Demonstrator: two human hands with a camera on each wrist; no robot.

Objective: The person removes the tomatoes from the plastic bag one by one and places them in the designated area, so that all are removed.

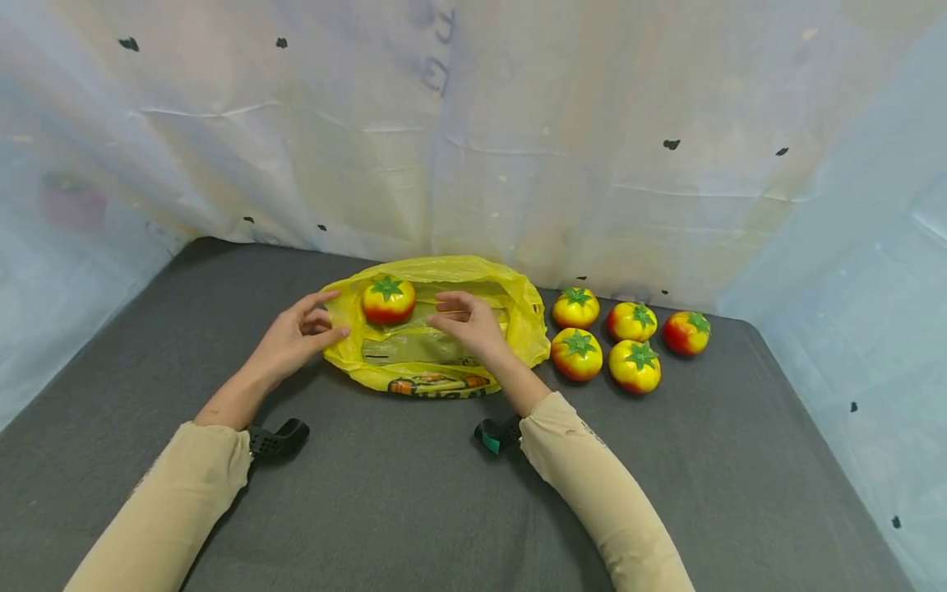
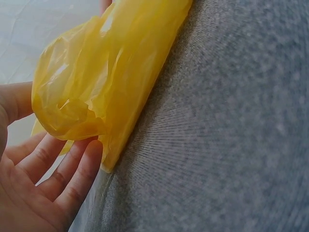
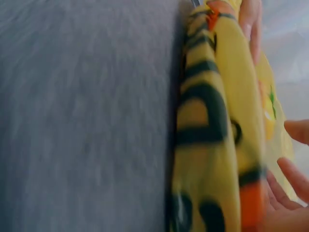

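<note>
A yellow plastic bag with a printed front lies flat on the grey surface. One yellow-red tomato with a green stem sits at the bag's far left, between my hands; I cannot tell whether it is inside or on top. My left hand is at the bag's left edge, with straight fingers touching the crumpled plastic. My right hand rests on the bag's middle with its fingers stretched out. In the right wrist view the bag's print is blurred and the fingertips show at the right.
Several more tomatoes stand in a group right of the bag. The grey table is walled by pale plastic sheeting at the back and both sides. Black wrist mounts sit on both forearms.
</note>
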